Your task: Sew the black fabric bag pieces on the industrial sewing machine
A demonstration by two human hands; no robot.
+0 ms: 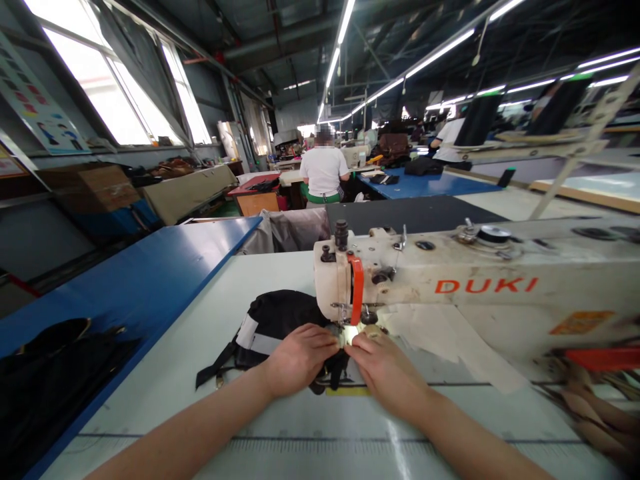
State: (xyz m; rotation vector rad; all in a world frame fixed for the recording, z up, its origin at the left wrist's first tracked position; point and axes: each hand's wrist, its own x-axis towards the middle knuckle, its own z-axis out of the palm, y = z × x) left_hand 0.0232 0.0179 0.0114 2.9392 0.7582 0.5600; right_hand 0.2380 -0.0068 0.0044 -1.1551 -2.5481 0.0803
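Observation:
A white sewing machine marked DUKI stands at the right, its lamp lighting the needle area. My left hand is closed, fingers pressed together on the edge of a black fabric bag just left of the needle. Pale strips cross the bag's side, and a black strap hangs off its left end. My right hand is closed at the right of the needle, its fingertips close to the left ones. What it pinches is hidden by the fingers and the glare.
The pale machine table has a ruler scale along its front. On the blue table at the left lies dark fabric. Light cloth pieces lie behind my right hand. A person in white sits ahead. Thread cones stand at right.

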